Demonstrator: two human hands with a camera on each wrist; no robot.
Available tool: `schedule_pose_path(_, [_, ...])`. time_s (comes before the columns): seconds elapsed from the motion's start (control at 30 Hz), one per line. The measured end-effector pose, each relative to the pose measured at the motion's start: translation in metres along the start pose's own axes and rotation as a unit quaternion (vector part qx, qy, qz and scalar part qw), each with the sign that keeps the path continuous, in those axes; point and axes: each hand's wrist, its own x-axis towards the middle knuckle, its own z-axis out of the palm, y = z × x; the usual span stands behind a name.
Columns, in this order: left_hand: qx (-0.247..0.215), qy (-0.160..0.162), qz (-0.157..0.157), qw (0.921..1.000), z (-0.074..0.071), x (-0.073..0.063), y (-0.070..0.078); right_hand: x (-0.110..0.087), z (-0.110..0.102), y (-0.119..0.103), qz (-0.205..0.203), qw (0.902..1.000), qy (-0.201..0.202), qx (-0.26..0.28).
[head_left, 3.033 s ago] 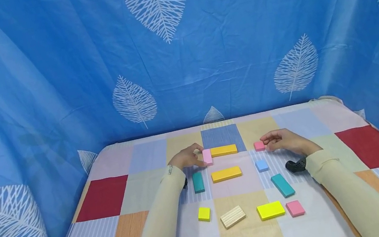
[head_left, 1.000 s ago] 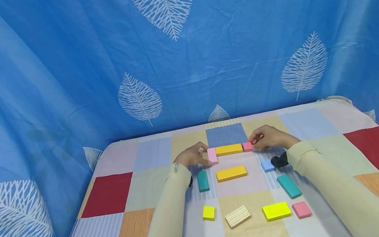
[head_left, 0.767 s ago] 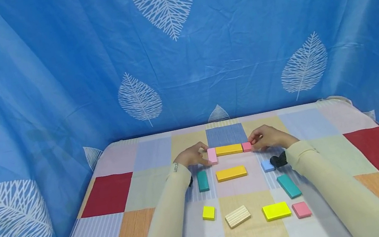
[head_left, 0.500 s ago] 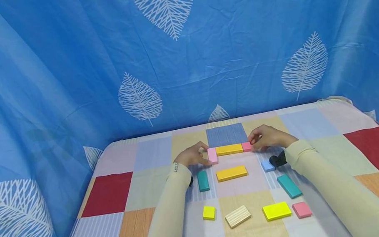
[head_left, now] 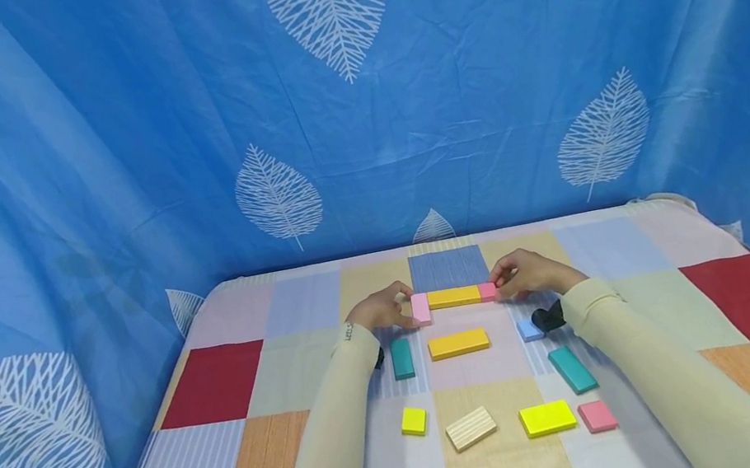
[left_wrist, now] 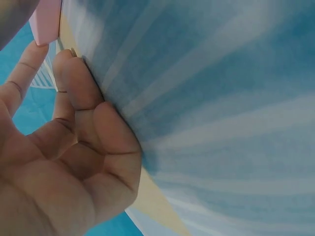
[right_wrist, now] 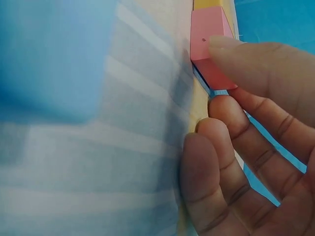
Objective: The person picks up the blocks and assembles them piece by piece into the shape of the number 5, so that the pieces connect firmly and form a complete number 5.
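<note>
At the far side of the table, my left hand (head_left: 379,310) pinches a light pink rectangular block (head_left: 421,309) between thumb and index finger. The pink block stands lengthwise against the left end of an orange-yellow block (head_left: 453,297). At that block's right end sits a small coral-pink square block (head_left: 487,292), which my right hand (head_left: 533,273) pinches. The right wrist view shows the thumb on one side of the coral-pink block (right_wrist: 206,32) and the index fingertip at its end. In the left wrist view only a corner of the light pink block (left_wrist: 45,22) shows.
Nearer lie another orange-yellow block (head_left: 458,344), a teal block (head_left: 401,358), a blue square (head_left: 529,330) by the right wrist's black camera (head_left: 549,316), a second teal block (head_left: 573,369), yellow blocks (head_left: 547,418), a plain wood block (head_left: 471,429) and a pink square (head_left: 597,416).
My right hand has slid the coral-pink square block leftward until it meets the orange-yellow block's end. My left hand keeps holding the light pink block in place. The head view has shifted slightly.
</note>
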Motion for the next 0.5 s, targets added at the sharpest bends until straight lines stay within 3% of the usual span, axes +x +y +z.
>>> schedule_pose_path(0.27, [0.003,-0.011,0.01,0.9999,-0.0015,-0.0012,0.0014,-0.0024,-0.0002,-0.0038,0.01,0.9998,0.0,-0.014])
schedule_pose_path(0.5, [-0.037,-0.038,0.044,0.9976,-0.006,-0.006,-0.0079,-0.0105,0.0011,-0.0081,0.003,1.0,-0.006,0.001])
